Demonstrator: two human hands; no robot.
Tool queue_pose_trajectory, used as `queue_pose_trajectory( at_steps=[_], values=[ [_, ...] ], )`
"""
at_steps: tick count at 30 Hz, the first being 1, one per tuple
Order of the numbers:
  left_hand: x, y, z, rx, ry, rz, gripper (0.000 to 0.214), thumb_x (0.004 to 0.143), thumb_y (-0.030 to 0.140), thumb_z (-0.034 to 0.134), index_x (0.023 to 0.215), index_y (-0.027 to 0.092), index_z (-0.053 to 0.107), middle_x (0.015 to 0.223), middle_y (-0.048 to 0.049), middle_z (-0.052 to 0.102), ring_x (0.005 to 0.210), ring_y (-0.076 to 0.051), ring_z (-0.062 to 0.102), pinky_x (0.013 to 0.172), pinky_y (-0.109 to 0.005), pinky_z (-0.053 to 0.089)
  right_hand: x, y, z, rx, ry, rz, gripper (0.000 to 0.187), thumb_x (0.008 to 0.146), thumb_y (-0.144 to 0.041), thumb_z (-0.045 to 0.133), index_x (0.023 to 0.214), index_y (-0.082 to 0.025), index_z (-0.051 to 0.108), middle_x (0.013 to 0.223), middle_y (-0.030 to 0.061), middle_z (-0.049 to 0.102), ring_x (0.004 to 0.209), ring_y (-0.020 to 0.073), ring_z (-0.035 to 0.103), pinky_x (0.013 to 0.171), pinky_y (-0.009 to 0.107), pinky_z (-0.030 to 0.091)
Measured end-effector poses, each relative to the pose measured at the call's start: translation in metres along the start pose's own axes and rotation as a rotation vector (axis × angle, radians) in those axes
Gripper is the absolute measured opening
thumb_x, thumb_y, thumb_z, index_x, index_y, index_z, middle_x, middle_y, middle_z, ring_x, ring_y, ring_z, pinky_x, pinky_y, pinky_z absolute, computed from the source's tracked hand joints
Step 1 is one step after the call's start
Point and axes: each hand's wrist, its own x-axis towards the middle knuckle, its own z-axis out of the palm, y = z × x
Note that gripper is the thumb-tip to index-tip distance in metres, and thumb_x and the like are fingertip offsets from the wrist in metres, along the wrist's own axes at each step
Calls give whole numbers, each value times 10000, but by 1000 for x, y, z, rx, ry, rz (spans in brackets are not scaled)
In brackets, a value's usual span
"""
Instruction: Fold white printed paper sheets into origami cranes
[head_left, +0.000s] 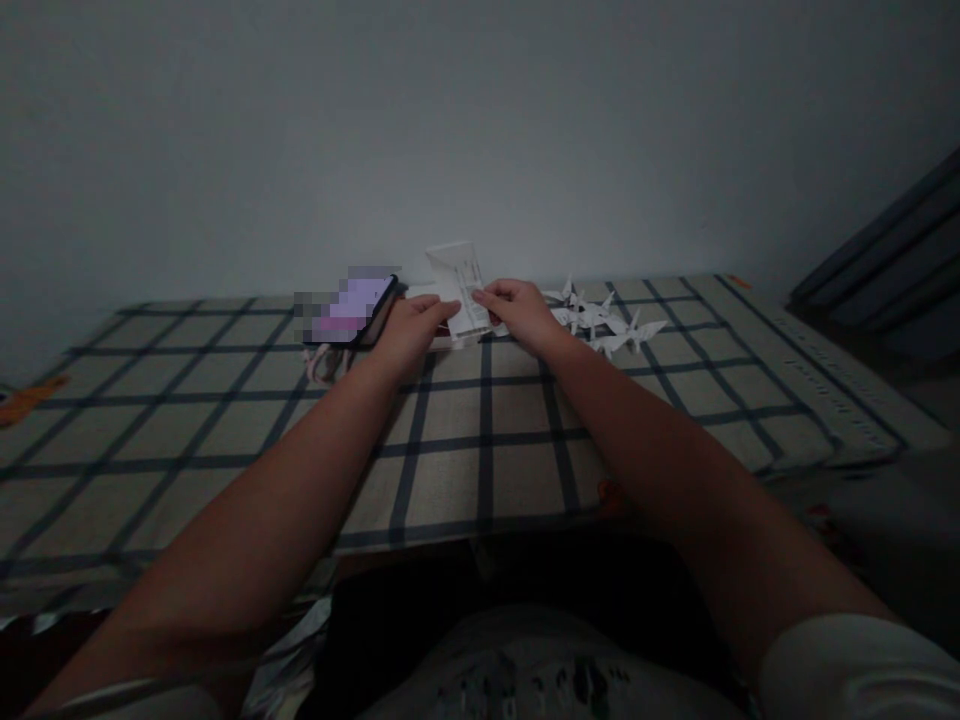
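Note:
A folded sheet of white paper (459, 268) with faint printed lines stands upright between my two hands, over the far part of the table. My left hand (415, 325) pinches its lower left side between thumb and fingers. On its right side, my right hand (516, 305) grips the paper with thumb and forefinger. Several white folded paper cranes (600, 318) lie in a cluster just right of my right hand. More white paper lies behind and under the hands, mostly hidden.
A phone (360, 308) with a lit, blurred screen leans at a tilt left of my left hand, a pinkish cord-like thing (321, 362) below it. The checked tablecloth (480, 430) covers the table, which meets a plain wall (480, 130). A dark slatted object (892, 260) stands at the right.

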Motion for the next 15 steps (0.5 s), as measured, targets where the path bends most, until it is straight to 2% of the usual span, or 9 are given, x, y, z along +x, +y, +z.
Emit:
queue_pose_trajectory(
  at_steps=[4,8,15],
  values=[
    [3,-3,-2,44,22,51,272,686,398,753,668,150,645,703,-29,672,654,-151,614,692,-286,517,-1,-2,0,31,29,-22,325,856,-461,637,756,-153,615,623,-24,537,579,85,476,570,228,404],
    [6,-7,-4,48,90,111,314,700,448,747,655,156,641,679,-20,653,659,-147,604,678,-273,508,0,-1,1,55,-10,-4,346,856,-494,621,842,-150,653,702,-1,594,616,93,519,582,228,443],
    [6,-7,-4,6,86,76,238,692,363,741,799,150,728,789,-42,720,709,-155,638,679,-270,507,2,5,1,28,-32,-18,279,844,-428,651,774,-160,615,713,-3,606,621,93,535,606,232,469]
  ],
)
